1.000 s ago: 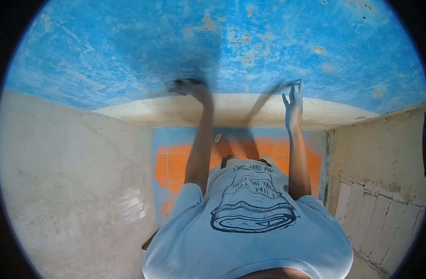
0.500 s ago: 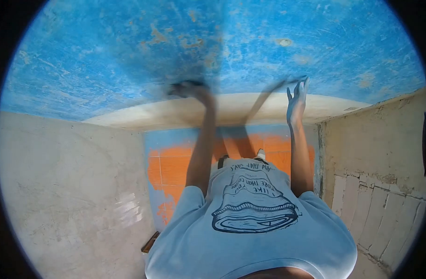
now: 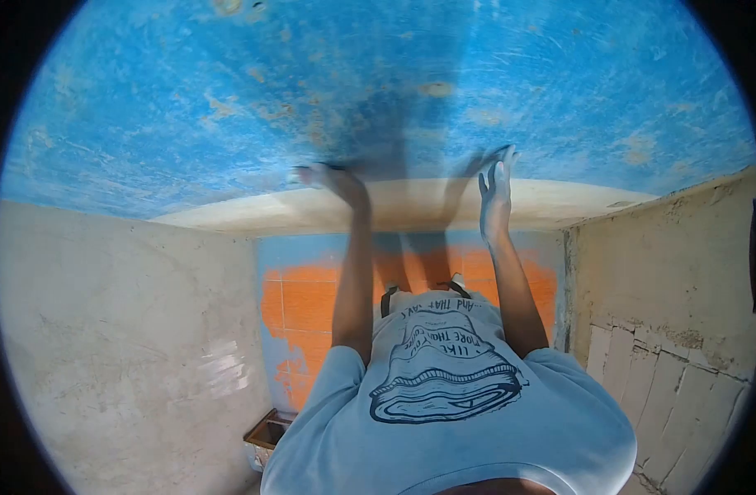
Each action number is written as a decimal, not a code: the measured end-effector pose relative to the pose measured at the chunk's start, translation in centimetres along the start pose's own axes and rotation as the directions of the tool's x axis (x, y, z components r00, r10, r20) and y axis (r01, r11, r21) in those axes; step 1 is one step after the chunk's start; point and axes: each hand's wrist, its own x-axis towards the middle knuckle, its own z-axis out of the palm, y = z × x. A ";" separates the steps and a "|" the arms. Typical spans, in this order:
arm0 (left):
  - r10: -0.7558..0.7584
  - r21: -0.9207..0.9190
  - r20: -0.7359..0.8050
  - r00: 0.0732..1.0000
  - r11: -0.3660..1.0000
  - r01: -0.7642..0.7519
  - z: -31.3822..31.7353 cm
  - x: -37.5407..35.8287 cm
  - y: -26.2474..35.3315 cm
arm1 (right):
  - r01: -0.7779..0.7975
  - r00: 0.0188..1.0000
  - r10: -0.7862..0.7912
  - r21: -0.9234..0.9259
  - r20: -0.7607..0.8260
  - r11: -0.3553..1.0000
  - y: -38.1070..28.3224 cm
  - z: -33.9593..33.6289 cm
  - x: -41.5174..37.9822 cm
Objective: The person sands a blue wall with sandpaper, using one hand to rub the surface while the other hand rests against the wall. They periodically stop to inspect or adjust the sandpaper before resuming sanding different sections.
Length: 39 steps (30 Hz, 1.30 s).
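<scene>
A blue wall point(image 3: 576, 91) with worn, scratched paint and tan spots fills the upper view. My left hand point(image 3: 337, 183), smeared by motion, is at the lower part of the wall. Its fingers are closed round something dark and thin, too blurred to make out. To its right, my right hand point(image 3: 495, 194) is raised with its fingers stretched out, fingertips at the wall where their shadow meets them. That hand holds nothing. Both arms reach forward from a light blue printed shirt point(image 3: 444, 388).
Below the blue paint runs a cream band point(image 3: 411, 202). Orange tiles with blue-grey edges point(image 3: 308, 305) lie beyond my body. A grey plastered wall point(image 3: 122, 330) stands left, a rough wall with pale panels point(image 3: 642, 379) right. An open box point(image 3: 261, 436) is at lower left.
My right hand has shifted left. My left hand, still blurred, is slightly lower and farther left, with the dark thing in it. The view has tilted a little, and more of the box shows.
</scene>
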 end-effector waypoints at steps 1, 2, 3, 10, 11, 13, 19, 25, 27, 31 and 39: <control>0.000 -0.014 -0.011 1.000 1.000 0.000 -0.1 0.9 0.5 | 0.006 1.000 -0.006 -0.039 0.010 0.999 0.0 -0.4 -0.1; 0.020 -0.017 -0.014 1.000 1.000 -0.020 0.6 0.2 -0.5 | 0.016 1.000 -0.014 -0.078 0.022 0.997 0.1 -0.7 -0.2; 0.019 -0.031 -0.005 1.000 0.999 -0.020 2.3 -2.5 -2.2 | 0.028 0.999 -0.024 -0.117 0.036 0.993 0.1 -1.0 -0.1; -0.027 0.076 0.193 0.981 0.997 0.012 10.7 -17.8 -1.1 | 0.049 0.998 -0.040 -0.205 0.049 0.977 -0.9 -3.5 0.0; 0.002 0.051 0.074 0.997 0.999 -0.006 10.1 -14.0 -3.8 | 0.064 0.998 -0.062 -0.212 0.017 0.975 -1.6 -4.6 0.1; -0.036 0.042 -0.098 0.995 0.998 0.040 7.3 -9.2 -1.2 | 0.081 0.995 -0.092 -0.196 -0.046 0.977 -2.9 -7.1 0.2; -0.126 0.016 -0.052 0.991 0.992 0.127 8.6 -13.8 1.2 | 0.020 0.977 -0.037 -0.085 -0.208 0.996 -2.4 -12.4 -0.2; -0.549 0.271 0.633 0.546 0.818 0.508 6.9 -26.1 6.7 | -0.168 0.977 0.104 -0.375 -0.184 0.912 3.5 -15.4 -2.9; -0.607 0.281 0.706 0.365 0.713 0.642 4.2 -25.5 9.9 | -0.410 0.912 0.404 -0.165 -0.072 0.897 7.0 -16.8 -4.6; -0.537 0.248 0.722 0.436 0.790 0.561 -0.9 -24.1 12.1 | -0.651 0.739 0.661 -0.118 0.131 0.750 10.0 -15.2 -9.6; -0.405 0.303 0.608 0.683 0.914 0.271 -14.7 -21.2 11.5 | -0.369 0.796 0.389 -0.136 0.464 0.919 5.2 -2.6 -17.2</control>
